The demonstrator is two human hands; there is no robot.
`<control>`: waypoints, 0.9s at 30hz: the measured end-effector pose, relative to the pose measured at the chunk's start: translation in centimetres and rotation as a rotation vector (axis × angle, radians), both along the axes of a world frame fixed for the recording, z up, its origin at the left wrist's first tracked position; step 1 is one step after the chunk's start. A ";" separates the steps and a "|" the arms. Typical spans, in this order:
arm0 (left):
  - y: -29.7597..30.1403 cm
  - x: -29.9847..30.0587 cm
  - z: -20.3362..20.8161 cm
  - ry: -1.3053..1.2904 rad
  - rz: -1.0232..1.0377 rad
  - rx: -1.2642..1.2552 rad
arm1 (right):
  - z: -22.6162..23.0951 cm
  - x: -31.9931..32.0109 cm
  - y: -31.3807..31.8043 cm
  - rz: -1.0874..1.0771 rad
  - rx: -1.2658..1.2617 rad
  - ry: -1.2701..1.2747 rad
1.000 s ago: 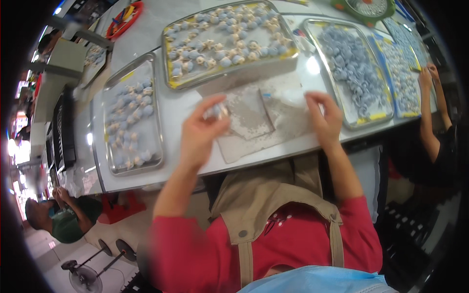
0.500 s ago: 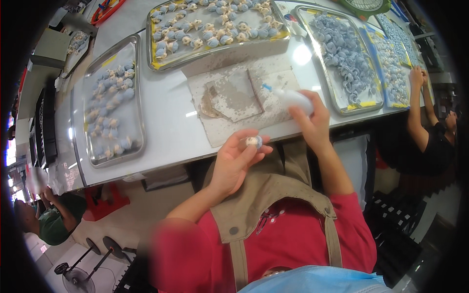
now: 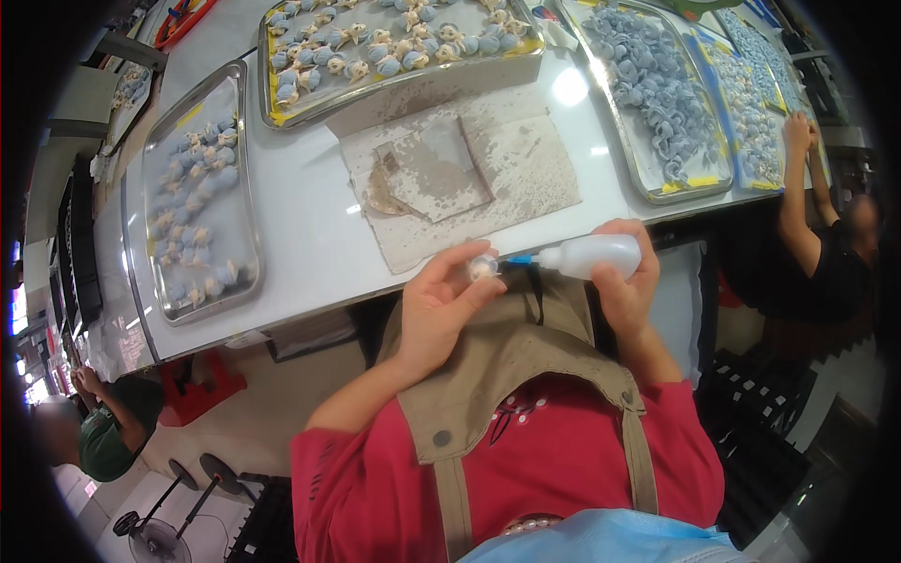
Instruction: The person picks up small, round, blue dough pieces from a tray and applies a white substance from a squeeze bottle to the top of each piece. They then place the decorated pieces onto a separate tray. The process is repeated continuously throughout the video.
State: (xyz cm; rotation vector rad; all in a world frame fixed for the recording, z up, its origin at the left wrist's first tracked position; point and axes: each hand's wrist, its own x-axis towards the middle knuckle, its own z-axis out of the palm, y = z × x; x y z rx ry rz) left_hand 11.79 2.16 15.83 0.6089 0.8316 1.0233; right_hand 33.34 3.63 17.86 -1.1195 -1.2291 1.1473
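Note:
My left hand (image 3: pixel 434 308) pinches a small pale-blue and cream figurine (image 3: pixel 483 268) between thumb and fingers, just beyond the table's front edge. My right hand (image 3: pixel 631 293) is closed around a white squeeze bottle (image 3: pixel 589 254), which lies nearly level in the grip. The bottle's thin blue nozzle (image 3: pixel 519 259) points left and its tip reaches the figurine; whether it touches cannot be made out. Past both hands, a stained cardboard sheet (image 3: pixel 544 174) lies on the white table (image 3: pixel 305 202).
Metal trays of similar figurines stand at the left (image 3: pixel 251 216) and at the back (image 3: pixel 404 86). On the right a tray (image 3: pixel 690 194) holds blue curled pieces, with more small parts beyond. A person in black (image 3: pixel 809 272) works at far right, another in green (image 3: pixel 117 436) at left.
My right hand has brought the bottle down and turned it level, so its nozzle now meets the figurine. The left hand keeps hold of the figurine. The view has shifted slightly.

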 end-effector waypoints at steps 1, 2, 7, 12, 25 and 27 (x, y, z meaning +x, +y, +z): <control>0.0 0.0 0.2 0.019 0.014 0.012 | 0.1 0.0 -0.1 -0.008 0.025 -0.030; 0.0 0.0 0.4 0.038 0.027 0.024 | 0.2 0.0 -0.2 -0.016 0.052 -0.060; -0.3 0.0 0.4 0.069 0.051 0.045 | 0.3 0.4 0.2 0.017 0.344 -0.313; -0.4 0.2 0.2 0.076 0.068 0.092 | 1.5 -0.1 0.4 0.039 0.425 -0.464; -0.4 0.1 0.1 0.094 0.066 0.114 | 1.9 -1.0 0.7 0.042 0.470 -0.554; -0.4 0.1 0.2 0.096 0.065 0.115 | 1.8 -1.1 0.7 0.045 0.478 -0.554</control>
